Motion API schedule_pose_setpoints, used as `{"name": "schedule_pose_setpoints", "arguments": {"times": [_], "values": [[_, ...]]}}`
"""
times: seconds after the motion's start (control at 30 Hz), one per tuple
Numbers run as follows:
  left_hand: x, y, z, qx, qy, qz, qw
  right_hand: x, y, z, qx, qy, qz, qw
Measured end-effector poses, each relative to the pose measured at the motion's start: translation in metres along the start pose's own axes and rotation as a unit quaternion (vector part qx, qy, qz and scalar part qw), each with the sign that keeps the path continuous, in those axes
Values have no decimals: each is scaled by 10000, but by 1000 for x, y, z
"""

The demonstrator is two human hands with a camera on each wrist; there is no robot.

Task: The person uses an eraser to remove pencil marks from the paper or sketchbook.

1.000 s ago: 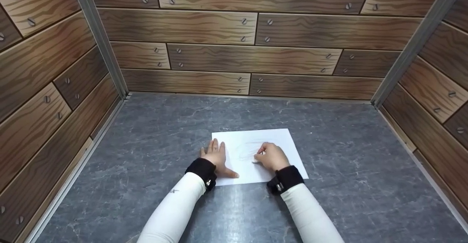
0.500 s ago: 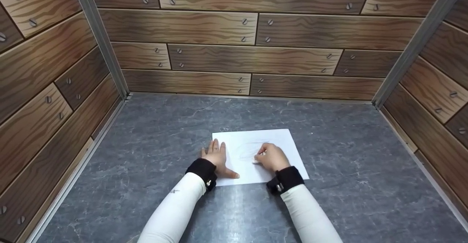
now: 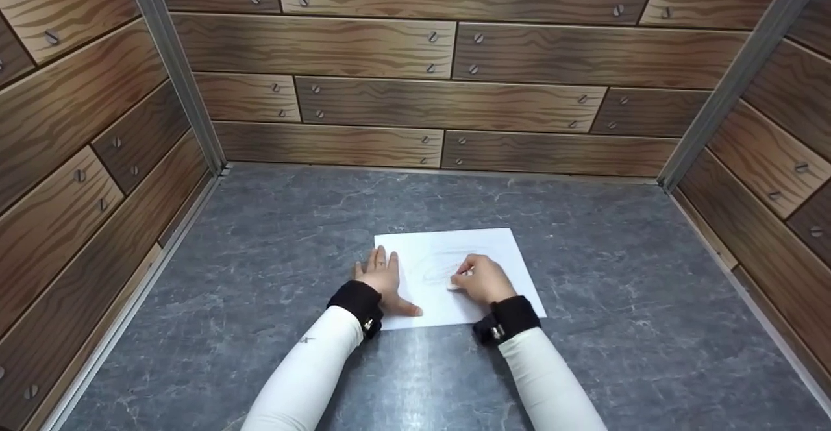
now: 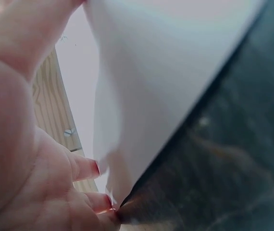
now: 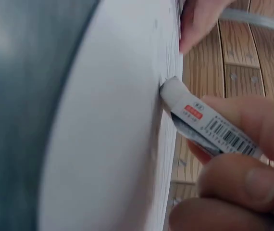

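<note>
A white sheet of paper [image 3: 441, 307] lies on the grey table with faint grey pencil lines [image 3: 445, 263] across its middle. My left hand [image 3: 384, 283] rests on the sheet's left side, fingers spread and thumb out toward the near edge. On the right half, my right hand [image 3: 485, 280] pinches an eraser [image 5: 214, 126] between thumb and fingers. The right wrist view shows the eraser's printed sleeve with a barcode and its bare, darkened tip touching the paper. In the left wrist view the left palm [image 4: 26, 159] stands beside the paper [image 4: 146, 77].
The grey marbled tabletop [image 3: 292, 223] spreads around the sheet on all sides. Wood-patterned panels [image 3: 370, 103] enclose it at the back, left and right, with grey metal posts [image 3: 175, 67] at the corners. Both wrists wear black straps [image 3: 356, 301].
The left hand keeps its place on the paper. The right hand, with the eraser, shifts barely at all over the same spot. The head view moves very slightly.
</note>
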State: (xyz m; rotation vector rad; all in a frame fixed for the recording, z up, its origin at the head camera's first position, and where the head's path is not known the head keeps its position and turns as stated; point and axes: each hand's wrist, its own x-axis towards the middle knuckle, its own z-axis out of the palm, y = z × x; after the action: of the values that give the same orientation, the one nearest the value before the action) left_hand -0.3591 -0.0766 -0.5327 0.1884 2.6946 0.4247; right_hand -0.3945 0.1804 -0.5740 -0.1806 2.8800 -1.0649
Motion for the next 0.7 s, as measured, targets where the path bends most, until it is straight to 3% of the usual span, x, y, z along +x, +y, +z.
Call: {"name": "schedule_pose_setpoints", "arguments": {"times": [0.13,0.33,0.4,0.6,0.7], "values": [[-2,1,-2,-26,21,30,10000,4,5,-5,-145,215,237,9994],[-7,2,-4,-98,156,42,9998,6,-2,8,418,-406,-168,9982],[-8,2,-4,-116,151,51,9998,5,-1,8,376,-448,-177,9981],[-6,0,-4,-141,-14,83,9999,4,14,-10,-182,385,338,9985],[-3,0,-4,-111,-82,61,9999,5,15,-11,-176,421,287,9985]]}}
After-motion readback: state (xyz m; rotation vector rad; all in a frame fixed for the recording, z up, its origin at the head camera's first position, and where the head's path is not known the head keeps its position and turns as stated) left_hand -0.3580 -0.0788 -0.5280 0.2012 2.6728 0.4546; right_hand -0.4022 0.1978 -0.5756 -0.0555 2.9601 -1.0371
